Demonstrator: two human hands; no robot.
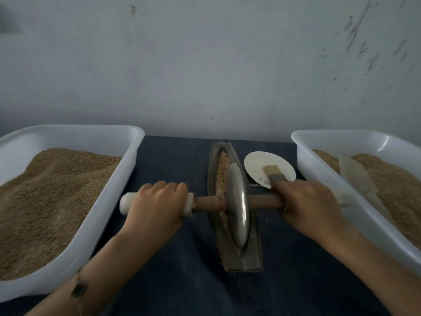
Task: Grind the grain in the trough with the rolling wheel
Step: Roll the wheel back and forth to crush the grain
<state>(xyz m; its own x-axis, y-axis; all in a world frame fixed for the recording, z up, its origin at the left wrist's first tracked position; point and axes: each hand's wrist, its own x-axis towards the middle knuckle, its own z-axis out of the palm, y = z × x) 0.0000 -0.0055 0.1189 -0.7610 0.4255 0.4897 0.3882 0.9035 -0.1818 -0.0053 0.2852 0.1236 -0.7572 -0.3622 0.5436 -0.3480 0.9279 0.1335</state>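
While my left hand [157, 199] and right hand [305, 201] each wrap an end of the axle [207, 202], the rolling wheel [237, 204] stands mid-trough [255, 252] on the grain [221, 169]. As I judge it, uneven pressure could tilt the wheel, climbing the rim and spilling grain onto the cloth [173, 156].

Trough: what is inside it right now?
Inside the trough lies crushed grain, visible beyond the wheel and as a thin strip along its left side. The wheel stands in the channel, hiding the grain directly beneath it and the trough's floor there.
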